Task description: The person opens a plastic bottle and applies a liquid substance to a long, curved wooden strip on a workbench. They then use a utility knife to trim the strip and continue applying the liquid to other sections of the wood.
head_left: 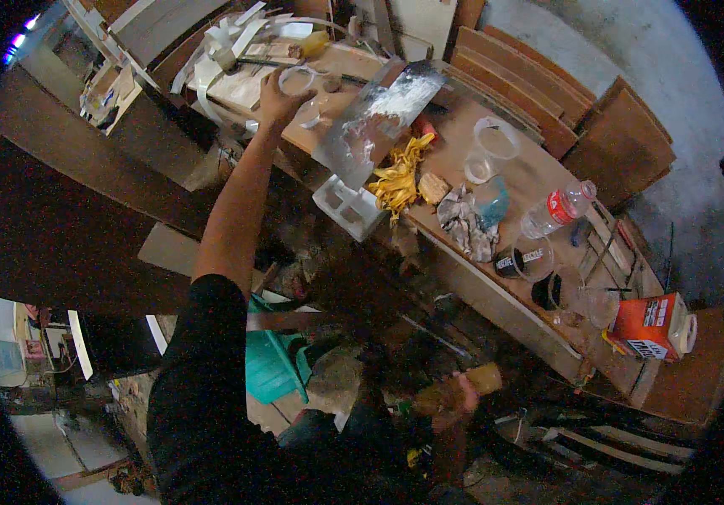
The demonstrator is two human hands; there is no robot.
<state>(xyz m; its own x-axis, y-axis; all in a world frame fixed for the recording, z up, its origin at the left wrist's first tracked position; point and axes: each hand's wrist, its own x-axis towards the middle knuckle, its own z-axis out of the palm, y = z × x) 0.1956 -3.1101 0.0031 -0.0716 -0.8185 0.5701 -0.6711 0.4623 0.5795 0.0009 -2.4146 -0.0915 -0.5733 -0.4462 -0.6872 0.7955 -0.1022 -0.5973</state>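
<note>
Gripping: left hand (pixel 282 103) clamped around clear cup (pixel 296 91), at table's (pixel 465 105) far left.
Right hand (pixel 464 396): wrapped around brown block (pixel 485 379), near right.
Cup: probably light, flexible, slippery; best held by its sides.

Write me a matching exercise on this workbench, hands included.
1. Yellow, crinkled cloth-like bundle
2. Orange-and-white boxy can
3. Bare left hand
4. Bare right hand

A. Near the right end of the brown wooden bench
B. Holding a tan, block-shaped object
C. Next to the grey, flat metal sheet
D. Around a clear, round plastic container

Pairs: 1-C, 2-A, 3-D, 4-B
</note>
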